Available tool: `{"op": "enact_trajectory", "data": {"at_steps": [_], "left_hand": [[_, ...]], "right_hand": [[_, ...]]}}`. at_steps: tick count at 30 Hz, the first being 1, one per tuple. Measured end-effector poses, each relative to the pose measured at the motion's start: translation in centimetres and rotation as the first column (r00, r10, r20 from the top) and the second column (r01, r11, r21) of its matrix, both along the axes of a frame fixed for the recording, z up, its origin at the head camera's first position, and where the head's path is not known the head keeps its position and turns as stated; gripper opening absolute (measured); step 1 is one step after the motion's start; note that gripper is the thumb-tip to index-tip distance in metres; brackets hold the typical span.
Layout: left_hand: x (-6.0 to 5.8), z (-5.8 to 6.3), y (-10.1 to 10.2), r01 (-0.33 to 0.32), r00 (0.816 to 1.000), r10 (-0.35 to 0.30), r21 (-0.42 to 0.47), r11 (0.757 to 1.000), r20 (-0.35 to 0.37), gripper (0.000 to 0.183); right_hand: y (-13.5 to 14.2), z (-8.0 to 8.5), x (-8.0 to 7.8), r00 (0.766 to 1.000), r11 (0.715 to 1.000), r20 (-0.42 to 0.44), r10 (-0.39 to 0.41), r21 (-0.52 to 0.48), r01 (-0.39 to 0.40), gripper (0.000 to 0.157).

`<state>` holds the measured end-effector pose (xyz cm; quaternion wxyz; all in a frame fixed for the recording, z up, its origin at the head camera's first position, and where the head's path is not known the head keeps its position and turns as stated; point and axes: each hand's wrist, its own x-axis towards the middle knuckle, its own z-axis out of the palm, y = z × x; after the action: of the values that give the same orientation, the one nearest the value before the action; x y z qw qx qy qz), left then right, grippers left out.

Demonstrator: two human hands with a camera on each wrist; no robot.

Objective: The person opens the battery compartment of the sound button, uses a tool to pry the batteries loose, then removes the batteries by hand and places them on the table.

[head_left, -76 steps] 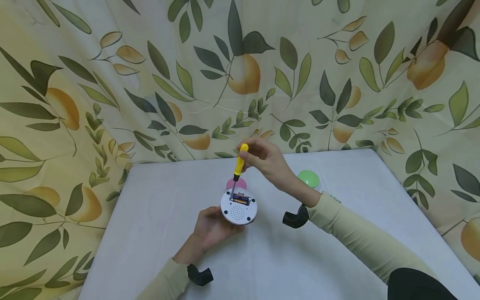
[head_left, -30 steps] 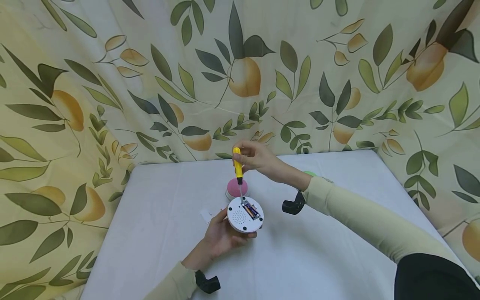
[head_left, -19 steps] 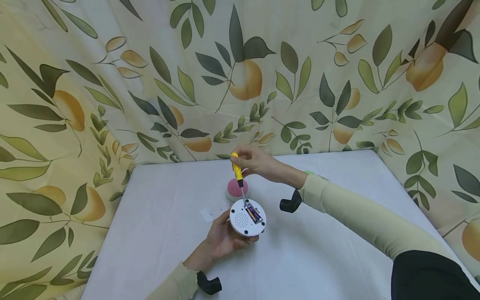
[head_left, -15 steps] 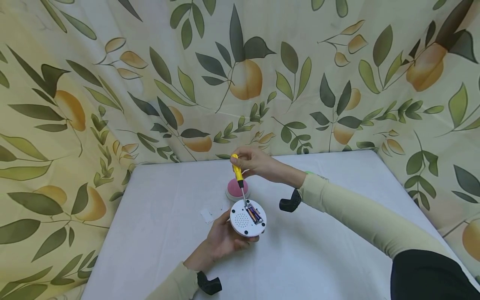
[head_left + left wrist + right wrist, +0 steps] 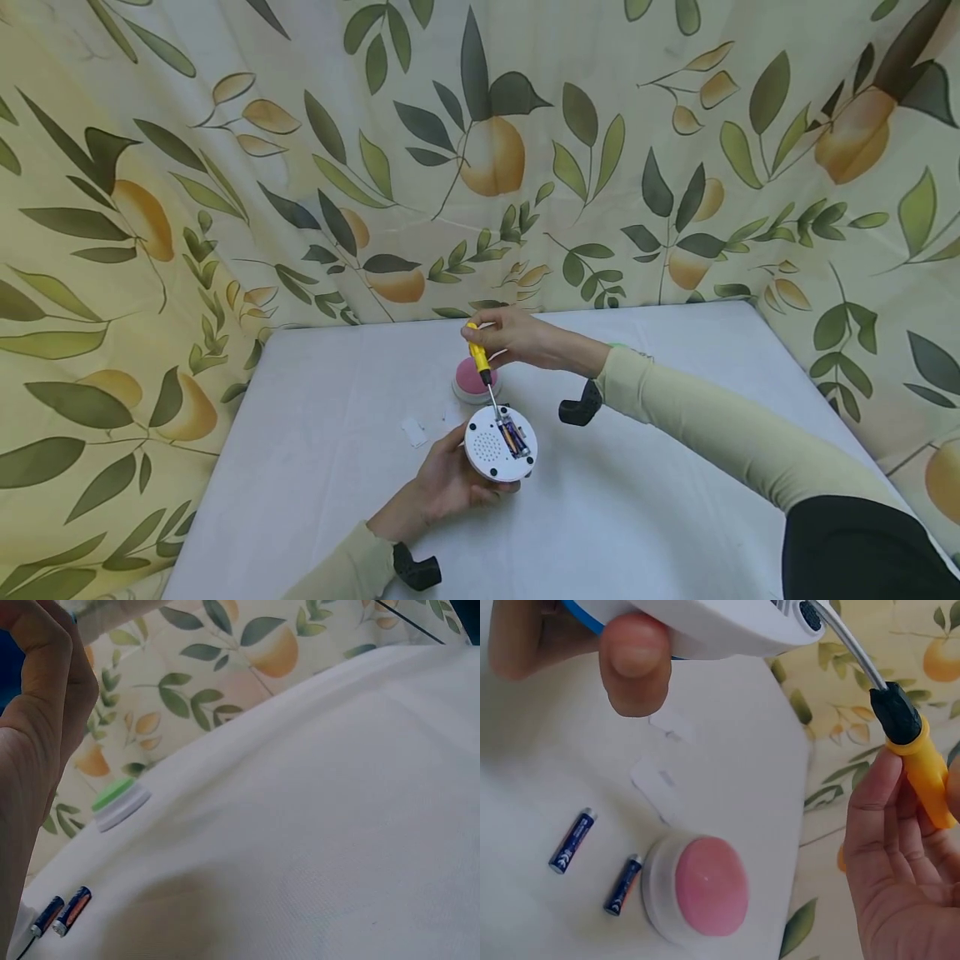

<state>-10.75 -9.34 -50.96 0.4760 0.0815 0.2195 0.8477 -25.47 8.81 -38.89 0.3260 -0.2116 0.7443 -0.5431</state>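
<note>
My left hand (image 5: 450, 479) grips a round white push-button (image 5: 487, 450) from below, its underside turned up. A blue edge shows on it in the right wrist view. Two batteries (image 5: 513, 437) lie in its uncovered compartment. Thumb and fingers of my right hand (image 5: 517, 337) pinch the yellow handle of a screwdriver (image 5: 478, 354). Its metal shaft slants down, with the tip at the upper end of the battery compartment. The black collar (image 5: 897, 714) of the screwdriver shows close up in the right wrist view.
A pink-topped button (image 5: 471, 379) stands behind the held one, and a green-topped button (image 5: 120, 804) sits farther right. Two loose batteries (image 5: 573, 841) and small white covers (image 5: 657, 789) lie on the white table (image 5: 637, 500). A patterned curtain (image 5: 480, 250) hangs behind.
Since the earliest frame, the held button has shifted right and down and turned, so its compartment slants. The screwdriver has moved down with it and now leans the other way, handle to the left.
</note>
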Motion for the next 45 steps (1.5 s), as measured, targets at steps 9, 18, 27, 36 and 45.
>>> {"op": "enact_trajectory", "data": {"at_steps": [9,18,27,36,45], "left_hand": [[-0.2,-0.4,0.1,0.035,0.999,-0.034,0.029,0.999,-0.031,0.051],[-0.3,-0.4,0.2,0.055,0.998,-0.054,-0.043,0.998,0.027,0.053],[-0.4,-0.5,0.2,0.063,0.998,-0.063,0.004,0.998,0.021,0.053],[-0.4,-0.8,0.2,0.05,0.998,-0.049,-0.007,0.999,0.04,0.05],[0.0,-1.7,0.0,0.027,0.999,-0.027,-0.013,1.0,0.042,0.054]], "right_hand": [[0.0,-0.4,-0.1,0.999,0.999,0.036,0.004,0.038,-0.006,0.02],[0.2,-0.5,-0.3,0.995,0.996,0.094,0.022,0.085,-0.03,0.025],[0.2,-0.2,-0.3,0.997,0.996,0.083,0.009,0.089,-0.016,0.024],[0.2,-0.3,-0.5,0.994,0.997,0.101,-0.033,0.066,0.026,0.022],[0.5,-1.0,-0.8,0.98,0.993,0.161,-0.115,0.036,0.11,0.021]]}}
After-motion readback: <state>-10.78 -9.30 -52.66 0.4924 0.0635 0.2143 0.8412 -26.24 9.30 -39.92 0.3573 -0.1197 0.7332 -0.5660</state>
